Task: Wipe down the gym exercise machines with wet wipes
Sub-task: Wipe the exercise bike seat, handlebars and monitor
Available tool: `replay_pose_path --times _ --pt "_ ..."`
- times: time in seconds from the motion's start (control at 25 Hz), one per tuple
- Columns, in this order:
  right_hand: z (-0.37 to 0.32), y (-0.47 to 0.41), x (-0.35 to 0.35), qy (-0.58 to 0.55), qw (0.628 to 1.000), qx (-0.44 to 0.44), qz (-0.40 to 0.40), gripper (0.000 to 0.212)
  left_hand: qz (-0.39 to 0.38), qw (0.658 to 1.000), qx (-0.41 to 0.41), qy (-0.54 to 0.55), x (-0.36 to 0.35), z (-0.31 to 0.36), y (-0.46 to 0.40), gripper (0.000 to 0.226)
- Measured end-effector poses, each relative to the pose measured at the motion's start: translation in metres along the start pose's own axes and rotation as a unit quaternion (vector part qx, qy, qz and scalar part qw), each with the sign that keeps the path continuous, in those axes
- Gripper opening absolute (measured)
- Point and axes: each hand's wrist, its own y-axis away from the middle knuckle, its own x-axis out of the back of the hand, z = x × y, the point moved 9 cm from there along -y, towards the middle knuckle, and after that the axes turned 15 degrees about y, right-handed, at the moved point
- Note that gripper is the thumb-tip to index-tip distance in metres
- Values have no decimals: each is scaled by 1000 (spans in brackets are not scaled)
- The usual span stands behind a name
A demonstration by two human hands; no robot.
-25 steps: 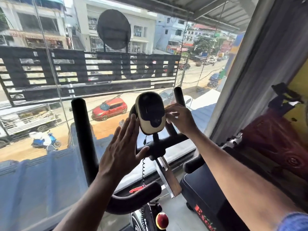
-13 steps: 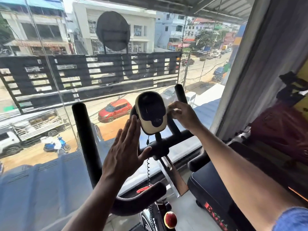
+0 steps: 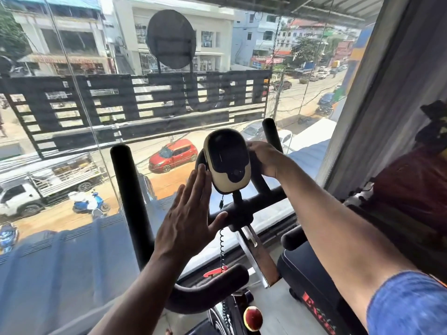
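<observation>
The console (image 3: 227, 160) is flanked by a flat, straight-fingered left hand (image 3: 186, 218) and gripped at its far edge by the right hand (image 3: 264, 158). Any wipe is hidden.

Little legible text in view

Red block lettering (image 3: 318, 315) stands on the side of the black machine (image 3: 314, 281) at the lower right of the frame; it seems to begin "EXCE", the rest cut off. Large cut-out letters in the black sign (image 3: 135, 112) outside the window, upper middle, are seen from behind and cannot be read.
</observation>
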Motion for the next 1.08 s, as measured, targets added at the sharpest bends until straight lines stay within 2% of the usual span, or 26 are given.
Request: replay_pose_path --times 0.08,0.16,0.28,0.4,0.64,0.72,0.8,0.96,1.08 --pt "-18 -4 -1 -8 999 -13 28 35 -1 1000 2 2 0 0 1 100" --pt "-24 -6 -4 10 1000 -9 29 41 -5 1000 2 -4 0 -1 2 99" --pt "-14 -6 -11 -5 999 -9 -33 34 -7 1000 3 -5 0 -2 1 97" --pt "11 1 -10 -7 999 -20 -33 27 -7 1000 1 4 1 -3 1 97" --pt "38 34 -13 36 995 -40 -89 48 3 1000 -11 19 0 -3 1 100" --pt "39 34 -7 53 994 -48 -83 47 2 1000 -7 18 0 -3 1 99" --pt "34 31 3 60 997 -22 -46 38 1 1000 -7 21 0 -3 2 99" --pt "-19 26 9 90 987 101 90 19 5 1000 -10 24 1 -3 1 100" --pt "-46 27 5 109 963 181 167 21 5 999 -14 40 2 -2 1 101"
